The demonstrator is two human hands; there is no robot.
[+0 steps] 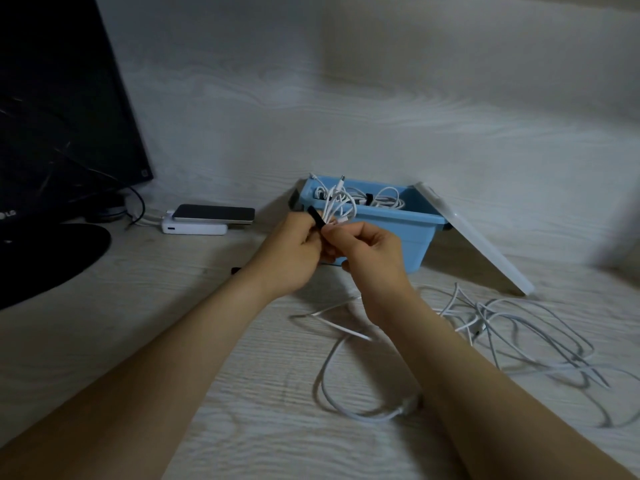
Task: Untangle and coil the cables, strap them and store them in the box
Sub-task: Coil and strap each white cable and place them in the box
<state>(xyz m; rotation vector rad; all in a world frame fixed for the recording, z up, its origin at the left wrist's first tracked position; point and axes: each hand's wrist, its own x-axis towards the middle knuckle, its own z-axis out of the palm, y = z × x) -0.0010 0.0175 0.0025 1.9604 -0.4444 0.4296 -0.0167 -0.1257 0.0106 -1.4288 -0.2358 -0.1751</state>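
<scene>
Forearms (166, 362) of mine reach over the counter (104, 341) toward the blue box (412, 233) at its far edge, white lid (481, 247) leaning on the box's right side. Loose cables (512, 327) sprawl right of my wrists. My left grip (291, 258) clamps the small coiled cable (341, 206) before the box's front rim; my right grip (374, 258) pinches its black strap (316, 218).

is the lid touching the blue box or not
Touching: the head view shows the white lid leaning against the right rim of the blue box.
</scene>
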